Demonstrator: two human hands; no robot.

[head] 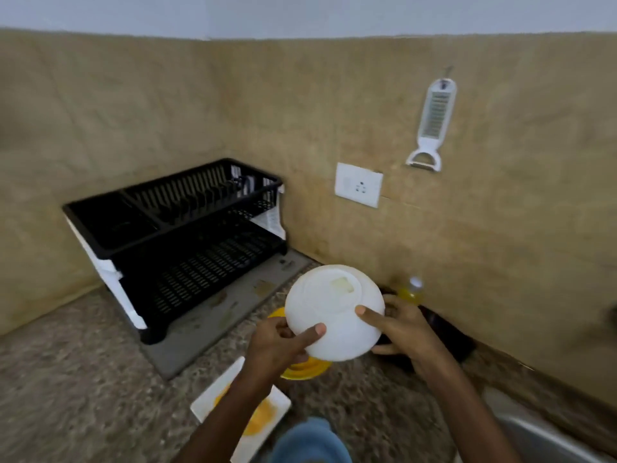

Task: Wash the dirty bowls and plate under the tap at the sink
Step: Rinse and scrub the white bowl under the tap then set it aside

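Bowl, white [334,312], held bottom-up in both hands above the granite counter [66,379], likely tipped to check or drain it before rinsing. Left hand [280,345] clamps its near-left wall, thumb across the outside; right hand [400,324] clasps the right side, fingers wrapped behind the rim. Bowl sits between the two grips, base toward the camera. Just under the bowl: yellow bowl [305,369]; nearer than that, stained white rectangular plate [243,409]. Black dish rack [173,242] left of the bowl; sink edge [547,436] lower right of it.
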